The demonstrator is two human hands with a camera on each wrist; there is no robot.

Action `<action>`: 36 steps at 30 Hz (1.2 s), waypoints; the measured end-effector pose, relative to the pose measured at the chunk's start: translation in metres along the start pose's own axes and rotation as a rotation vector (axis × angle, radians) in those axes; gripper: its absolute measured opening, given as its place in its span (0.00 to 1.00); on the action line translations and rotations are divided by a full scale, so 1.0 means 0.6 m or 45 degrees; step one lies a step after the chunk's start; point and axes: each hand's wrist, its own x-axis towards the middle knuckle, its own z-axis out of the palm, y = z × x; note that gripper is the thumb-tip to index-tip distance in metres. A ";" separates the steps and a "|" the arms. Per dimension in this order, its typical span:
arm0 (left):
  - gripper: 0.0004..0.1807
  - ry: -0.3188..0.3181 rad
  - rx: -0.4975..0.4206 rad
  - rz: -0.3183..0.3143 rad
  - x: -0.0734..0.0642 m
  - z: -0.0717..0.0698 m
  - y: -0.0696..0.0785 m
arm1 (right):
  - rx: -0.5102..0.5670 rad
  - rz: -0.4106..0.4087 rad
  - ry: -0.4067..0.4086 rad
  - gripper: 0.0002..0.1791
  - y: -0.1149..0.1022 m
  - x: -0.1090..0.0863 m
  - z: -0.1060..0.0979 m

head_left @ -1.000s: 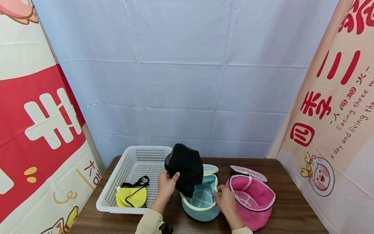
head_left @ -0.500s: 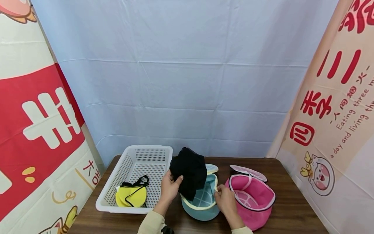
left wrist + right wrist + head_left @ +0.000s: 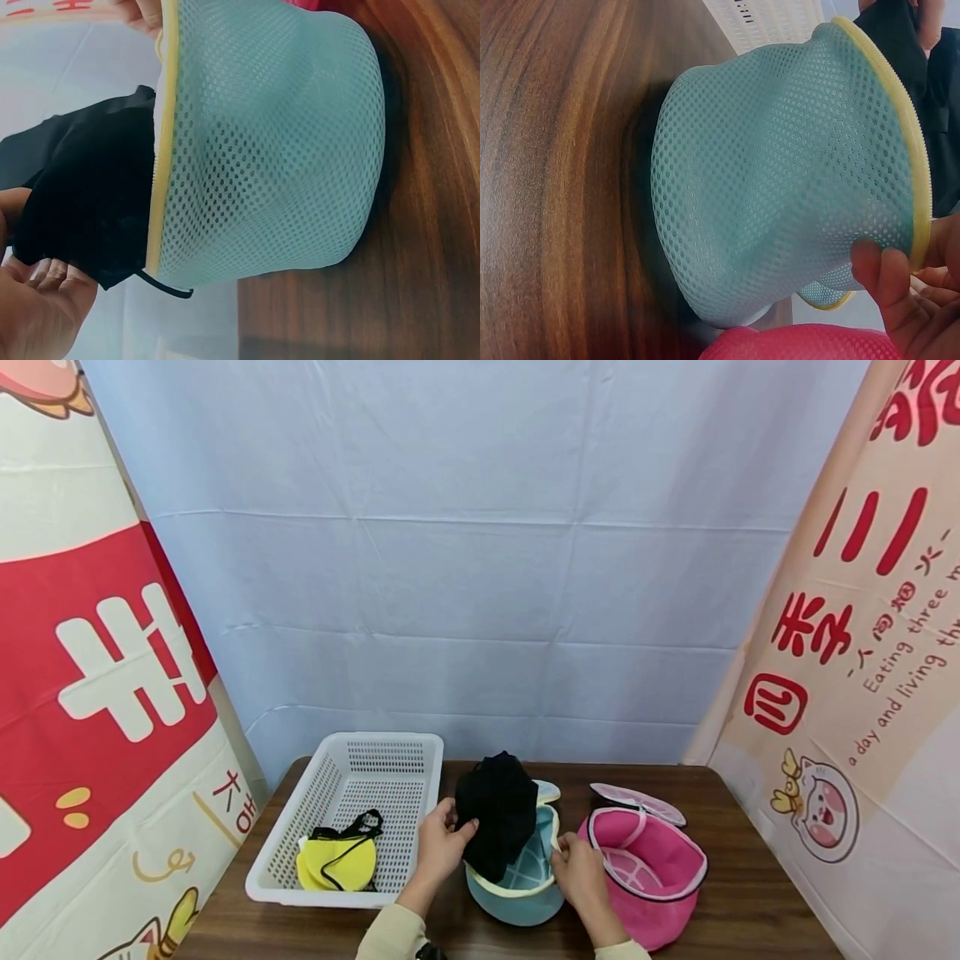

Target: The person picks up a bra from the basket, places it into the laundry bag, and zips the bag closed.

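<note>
My left hand (image 3: 441,843) pinches the edge of a folded black cloth garment (image 3: 495,814), whose lower part hangs inside the mouth of a teal mesh laundry bag (image 3: 517,908). In the left wrist view a thin black strap (image 3: 166,287) sticks out beside the bag's yellow zip edge (image 3: 161,187). On the bag's other side, my right hand (image 3: 579,870) pinches the rim between thumb and fingers. The bag stands upright on the table with its round lid (image 3: 548,792) folded back. The garment's lower end is hidden by the mesh in the wrist views.
To the right stands a pink mesh laundry bag (image 3: 652,914), unzipped, its lid (image 3: 637,802) tipped back. A white plastic basket (image 3: 258,885) on the left holds a yellow item with black straps (image 3: 339,864). Behind the brown table (image 3: 735,860) hangs a pale blue cloth (image 3: 480,568).
My left hand has moved right and lowered the black garment further into the teal bag's mouth. The right hand has kept its hold on the rim.
</note>
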 end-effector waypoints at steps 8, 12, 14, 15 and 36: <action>0.10 -0.051 0.015 -0.010 0.001 0.002 0.002 | -0.005 0.002 0.000 0.03 -0.001 0.001 -0.001; 0.11 -0.094 0.028 -0.031 0.001 0.003 0.003 | 0.007 -0.012 0.003 0.04 -0.001 0.000 0.001; 0.13 -0.122 0.037 -0.033 0.001 0.004 0.003 | 0.015 -0.029 0.008 0.04 0.000 0.000 0.001; 0.14 -0.136 0.042 -0.031 0.001 0.005 0.003 | 0.018 -0.038 0.011 0.04 0.000 0.000 0.001; 0.22 -0.333 0.294 -0.031 0.008 0.021 0.010 | 0.021 -0.032 0.024 0.03 0.000 0.002 0.003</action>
